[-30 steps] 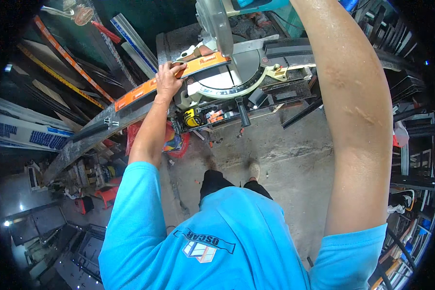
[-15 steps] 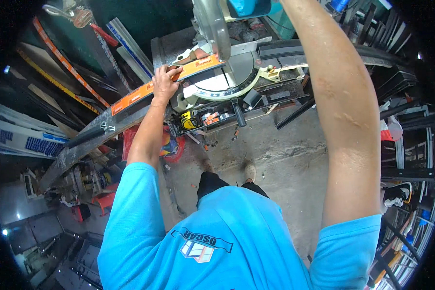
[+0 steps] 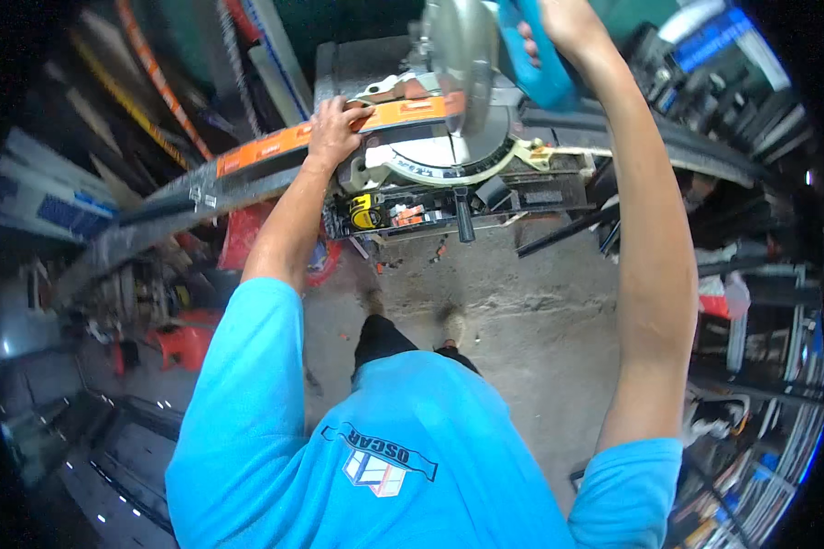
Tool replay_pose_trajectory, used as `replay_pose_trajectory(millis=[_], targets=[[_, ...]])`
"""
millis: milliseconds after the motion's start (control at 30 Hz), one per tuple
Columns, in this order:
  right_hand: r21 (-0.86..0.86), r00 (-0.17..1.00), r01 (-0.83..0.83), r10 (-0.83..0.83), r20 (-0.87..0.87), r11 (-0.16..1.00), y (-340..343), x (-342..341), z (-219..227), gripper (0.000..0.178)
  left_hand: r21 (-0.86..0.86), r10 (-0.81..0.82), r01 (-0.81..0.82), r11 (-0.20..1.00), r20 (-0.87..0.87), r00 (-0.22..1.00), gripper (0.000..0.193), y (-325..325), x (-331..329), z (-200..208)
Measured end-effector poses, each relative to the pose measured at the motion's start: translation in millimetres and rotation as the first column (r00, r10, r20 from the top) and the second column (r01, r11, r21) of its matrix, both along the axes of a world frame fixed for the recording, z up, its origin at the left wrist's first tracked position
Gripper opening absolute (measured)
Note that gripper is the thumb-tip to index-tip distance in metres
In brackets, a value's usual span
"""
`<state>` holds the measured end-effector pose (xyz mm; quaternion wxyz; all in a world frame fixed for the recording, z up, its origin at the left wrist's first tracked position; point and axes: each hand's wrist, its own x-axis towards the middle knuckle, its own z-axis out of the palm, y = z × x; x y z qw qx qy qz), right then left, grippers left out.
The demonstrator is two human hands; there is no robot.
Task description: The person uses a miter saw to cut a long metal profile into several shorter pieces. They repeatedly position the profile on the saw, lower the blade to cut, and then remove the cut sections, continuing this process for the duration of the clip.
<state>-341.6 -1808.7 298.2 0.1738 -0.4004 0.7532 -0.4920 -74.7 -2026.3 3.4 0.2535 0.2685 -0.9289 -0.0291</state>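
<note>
My left hand [image 3: 336,133] is closed on a long orange-faced strip [image 3: 279,145], pressing it against the back of a miter saw's bed. The strip lies across the saw table [image 3: 426,154], its right end under the clear round blade guard [image 3: 467,69]. Up at the right, my right hand [image 3: 569,29] wraps round the teal saw handle [image 3: 528,55], with fingertips showing through the grip. The guard looks smeared, and the blade's edge cannot be made out. A black lever [image 3: 464,220] sticks out from the front of the saw's round base.
A yellow tape measure [image 3: 366,212] and orange offcuts [image 3: 409,216] lie on the ledge below the saw. Long profiles lean at the left, beside a red stool [image 3: 188,340]. Dark bars [image 3: 568,231] jut out at the right. Small scraps dot the concrete floor [image 3: 531,320].
The saw head and its teal handle have come lower, and my right hand has entered the view on the handle. My left hand stays on the strip. The whole view has shifted slightly.
</note>
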Motion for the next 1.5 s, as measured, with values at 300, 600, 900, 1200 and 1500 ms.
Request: replay_pose_trajectory(millis=[300, 600, 900, 1200, 1500], targets=[[0.014, 0.992, 0.054, -0.055, 0.114, 0.998, 28.0, 18.2, -43.6, 0.055, 0.008, 0.084, -0.084, 0.996, 0.035, 0.996, 0.053, 9.6, 3.9, -3.8], [-0.026, 0.993, 0.032, -0.029, 0.115, 0.999, 30.0, 18.9, -44.4, 0.061, 0.069, 0.069, -0.070, 0.995, 0.023, 0.997, 0.055, 9.3, 3.8, -0.2], [-0.016, 0.993, 0.075, -0.074, 0.098, 0.997, 32.6, 30.4, -41.6, 0.062, 0.098, 0.080, -0.082, 0.992, 0.029, 0.996, 0.057, 8.8, 3.4, -1.8], [-0.045, 0.995, 0.076, -0.073, 0.065, 0.996, 33.8, 26.9, -45.4, 0.060, 0.089, 0.062, -0.062, 0.994, 0.008, 0.998, 0.062, 10.4, 3.4, -2.6], [-0.046, 0.995, 0.073, -0.069, 0.078, 0.996, 35.9, 30.2, -46.5, 0.055, 0.071, 0.059, -0.058, 0.996, -0.015, 0.998, 0.061, 9.3, 3.6, -4.5]])
